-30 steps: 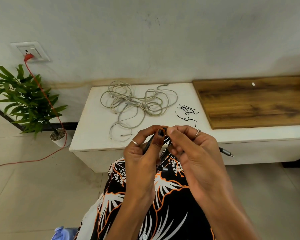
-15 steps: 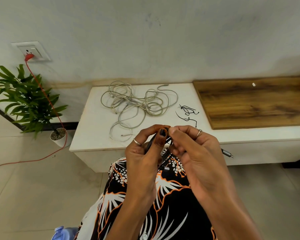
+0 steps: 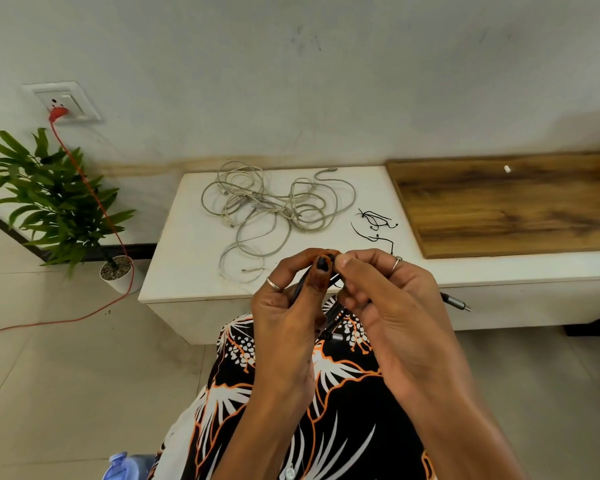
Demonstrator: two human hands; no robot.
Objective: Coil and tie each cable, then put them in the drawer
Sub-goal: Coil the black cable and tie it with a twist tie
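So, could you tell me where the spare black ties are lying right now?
In the head view, the black ties lie on the white bench top, between the tangled grey cables on their left and the wooden panel on their right.

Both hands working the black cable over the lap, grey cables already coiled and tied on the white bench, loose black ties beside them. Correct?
One thing is wrong: the grey cables are not coiled or tied; the head view shows them in a loose tangle on the white bench. The rest holds: the left hand and right hand grip the black cable over the lap, and loose black ties lie beside the grey cables.
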